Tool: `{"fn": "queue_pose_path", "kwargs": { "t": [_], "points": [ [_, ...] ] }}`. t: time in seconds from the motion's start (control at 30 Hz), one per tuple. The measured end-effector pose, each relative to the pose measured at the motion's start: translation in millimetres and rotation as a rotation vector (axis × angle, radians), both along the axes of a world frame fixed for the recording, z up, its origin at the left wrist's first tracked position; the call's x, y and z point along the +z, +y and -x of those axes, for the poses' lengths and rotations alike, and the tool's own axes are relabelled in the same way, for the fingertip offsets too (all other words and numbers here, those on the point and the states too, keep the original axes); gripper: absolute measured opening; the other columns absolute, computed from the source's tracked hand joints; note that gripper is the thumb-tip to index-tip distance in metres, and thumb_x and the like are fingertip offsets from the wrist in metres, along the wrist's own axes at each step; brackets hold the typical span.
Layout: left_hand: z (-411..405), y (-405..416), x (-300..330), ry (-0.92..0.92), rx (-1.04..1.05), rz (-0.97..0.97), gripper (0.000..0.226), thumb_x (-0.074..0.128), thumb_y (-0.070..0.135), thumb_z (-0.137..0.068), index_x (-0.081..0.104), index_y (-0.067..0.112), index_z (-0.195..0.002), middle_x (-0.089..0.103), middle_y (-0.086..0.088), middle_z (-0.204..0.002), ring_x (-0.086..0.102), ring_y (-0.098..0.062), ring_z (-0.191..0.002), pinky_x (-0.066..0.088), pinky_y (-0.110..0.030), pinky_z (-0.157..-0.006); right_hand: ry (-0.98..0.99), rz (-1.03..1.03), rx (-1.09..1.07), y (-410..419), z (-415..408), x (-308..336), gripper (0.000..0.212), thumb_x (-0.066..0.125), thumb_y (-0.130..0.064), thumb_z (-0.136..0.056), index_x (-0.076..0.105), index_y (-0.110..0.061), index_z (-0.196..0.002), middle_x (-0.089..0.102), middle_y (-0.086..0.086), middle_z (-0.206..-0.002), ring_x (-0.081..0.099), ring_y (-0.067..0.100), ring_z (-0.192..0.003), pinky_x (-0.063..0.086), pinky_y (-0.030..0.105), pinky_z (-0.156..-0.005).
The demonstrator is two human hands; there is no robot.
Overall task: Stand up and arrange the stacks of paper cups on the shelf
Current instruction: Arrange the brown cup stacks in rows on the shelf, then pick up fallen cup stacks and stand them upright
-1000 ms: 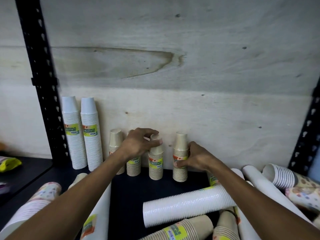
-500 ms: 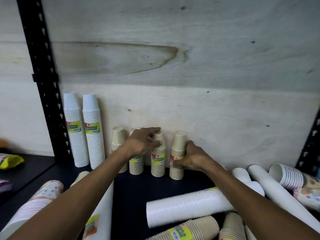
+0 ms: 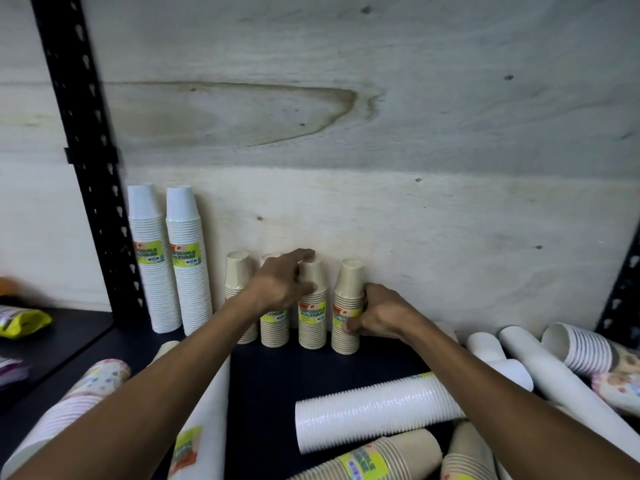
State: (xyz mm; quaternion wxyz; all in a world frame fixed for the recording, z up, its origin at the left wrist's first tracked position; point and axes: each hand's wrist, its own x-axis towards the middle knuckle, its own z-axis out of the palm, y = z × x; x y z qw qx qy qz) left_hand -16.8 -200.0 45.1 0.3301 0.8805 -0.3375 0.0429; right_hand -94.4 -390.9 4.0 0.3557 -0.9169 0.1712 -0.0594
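STEP: aligning tan stacks [image 3: 312, 303] upright at shelf [image 3: 277, 375] back | left hand [image 3: 282, 287] grasping third stack | right hand [image 3: 382, 311] grasping fourth [image 3: 347, 306] | NEXT: release, stand up white stack [image 3: 377, 412] lying in front

Pale stained plywood backing [image 3: 381, 98]; black perforated upright [image 3: 86, 161]; dark shelf board [image 3: 270, 382], perhaps laminate.

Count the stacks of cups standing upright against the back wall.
6: two tall white stacks at left, then four short tan stacks in a row; hands partly cover some.
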Motion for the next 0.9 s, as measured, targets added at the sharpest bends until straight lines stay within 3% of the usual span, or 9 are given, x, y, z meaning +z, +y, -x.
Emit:
{"fn": "queue_pose_path", "kwargs": {
  "t": [0.27,0.4,0.53,0.6,0.7,0.8,0.9],
  "points": [
    [10,-1,7,0.008,0.035,0.005,0.073,0.078,0.021,-0.08,0.044,0.026,-0.144,0.061,-0.006,-0.134,0.064,-0.021,-0.11,0.054,-0.034,-0.092,0.081,0.009,0.026,2,3,2,0.047,0.087,-0.019,-0.073,0.067,-0.009,-0.115,0.073,0.007,-0.105,0.072,0.021,-0.089,0.061,0.038,-0.085],
    [29,6,22,-0.163,0.206,0.05,0.062,0.074,0.04,-0.081,0.05,0.028,-0.138,0.063,-0.002,-0.129,0.067,-0.022,-0.102,0.053,-0.032,-0.09,0.156,0.142,-0.042,-15,23,17,0.06,0.084,-0.031,-0.078,0.06,0.0,-0.123,0.072,0.013,-0.112,0.068,0.026,-0.103,0.053,0.038,-0.096],
    [57,-1,35,-0.305,0.3,0.113,0.044,0.062,0.048,-0.088,0.056,0.028,-0.127,0.066,0.008,-0.115,0.063,-0.021,-0.104,0.042,-0.031,-0.085,0.192,0.197,-0.132,-44,46,35,0.049,0.081,-0.038,-0.08,0.065,-0.001,-0.109,0.069,0.011,-0.109,0.065,0.027,-0.104,0.053,0.032,-0.089],
    [72,-10,40,-0.327,0.261,0.118,0.036,0.061,0.05,-0.088,0.059,0.029,-0.117,0.069,0.013,-0.104,0.064,-0.018,-0.098,0.044,-0.031,-0.082,0.212,0.221,-0.174,-59,57,38,0.042,0.08,-0.042,-0.08,0.06,-0.005,-0.088,0.063,0.009,-0.091,0.062,0.026,-0.088,0.05,0.029,-0.07],
    [92,-28,41,-0.265,0.129,0.05,0.03,0.059,0.053,-0.088,0.063,0.031,-0.108,0.072,0.017,-0.09,0.065,-0.013,-0.093,0.049,-0.031,-0.082,0.252,0.226,-0.244,-73,75,41,0.044,0.076,-0.043,-0.083,0.056,-0.004,-0.081,0.059,0.008,-0.074,0.056,0.021,-0.062,0.043,0.026,-0.053],
    [113,-47,28,-0.141,-0.055,-0.112,0.036,0.06,0.058,-0.085,0.066,0.03,-0.108,0.071,0.015,-0.097,0.063,-0.008,-0.094,0.05,-0.029,-0.085,0.307,0.195,-0.259,-84,94,42,0.046,0.073,-0.044,-0.086,0.062,0.0,-0.094,0.064,0.01,-0.083,0.059,0.023,-0.068,0.049,0.028,-0.059],
    [128,-62,9,0.018,-0.246,-0.288,0.053,0.063,0.065,-0.08,0.064,0.028,-0.118,0.069,0.012,-0.108,0.063,-0.007,-0.1,0.05,-0.028,-0.092,0.329,0.164,-0.26,-93,107,40,0.045,0.073,-0.043,-0.086,0.065,-0.001,-0.098,0.059,0.008,-0.08,0.053,0.022,-0.061,0.045,0.026,-0.053]
  ]
}}
